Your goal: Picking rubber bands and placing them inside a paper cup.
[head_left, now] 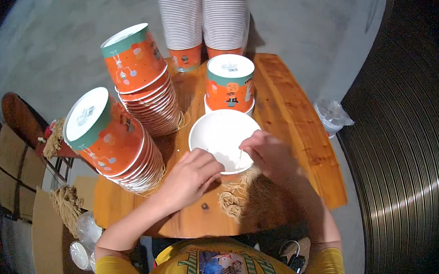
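A paper bucket (218, 133) with a white inside tilts its open mouth toward me at the middle of the wooden table. My left hand (194, 174) is closed at the bucket's near-left rim, its fingertips partly hidden. At the right rim, the fingers of my right hand (268, 156) pinch a thin cord that hangs down over the white inside. Just below the bucket lies a tangled bundle of tan cords (231, 203), partly in the shadow of my right arm. Behind the bucket, an upside-down orange bucket (231, 87) with a green band stands on others.
Two leaning stacks of upturned orange buckets, a near stack (114, 140) and a farther stack (140, 76), occupy the table's left. Two tall nested stacks (182, 21) rise at the back. Tan cord bunches (68, 208) hang at left. A plastic bag (333, 115) is beyond the right edge.
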The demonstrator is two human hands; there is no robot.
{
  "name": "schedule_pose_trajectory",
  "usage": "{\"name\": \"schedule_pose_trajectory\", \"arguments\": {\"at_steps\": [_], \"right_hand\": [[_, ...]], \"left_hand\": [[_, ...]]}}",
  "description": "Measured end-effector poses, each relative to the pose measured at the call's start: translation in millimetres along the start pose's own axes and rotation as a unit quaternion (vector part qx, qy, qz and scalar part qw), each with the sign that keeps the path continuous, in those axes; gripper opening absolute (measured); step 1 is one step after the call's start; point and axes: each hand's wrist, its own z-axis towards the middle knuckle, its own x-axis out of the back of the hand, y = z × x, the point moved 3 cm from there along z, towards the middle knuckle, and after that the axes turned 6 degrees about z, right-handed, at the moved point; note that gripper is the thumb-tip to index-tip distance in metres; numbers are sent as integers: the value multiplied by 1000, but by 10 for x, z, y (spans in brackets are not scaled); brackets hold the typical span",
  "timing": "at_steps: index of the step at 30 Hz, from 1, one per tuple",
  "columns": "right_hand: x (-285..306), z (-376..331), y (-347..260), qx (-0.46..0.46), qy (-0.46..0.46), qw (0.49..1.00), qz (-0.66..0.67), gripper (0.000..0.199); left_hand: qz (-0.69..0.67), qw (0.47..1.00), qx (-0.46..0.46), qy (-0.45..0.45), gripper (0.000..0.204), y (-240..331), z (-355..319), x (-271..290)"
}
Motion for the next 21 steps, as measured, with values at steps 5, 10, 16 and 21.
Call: {"name": "schedule_pose_trajectory", "arguments": {"at_steps": [5, 10, 16, 21], "right_hand": [[-222, 119, -24, -171, -1, 985, -10, 9], [-274, 169, -45, -156, 40, 987, 11, 10], [-302, 137, 36, -171, 119, 978, 11, 10], [-273, 253, 168, -231, 155, 961, -6, 9]], "left_hand": [[-46, 994, 94, 23, 15, -135, -30, -37], [-88, 970, 199, 107, 17, -84, 176, -206], [-100, 973, 198, 69, 9, -134, 183, -310], [-90, 986, 96, 101, 9, -124, 175, -282]]}}
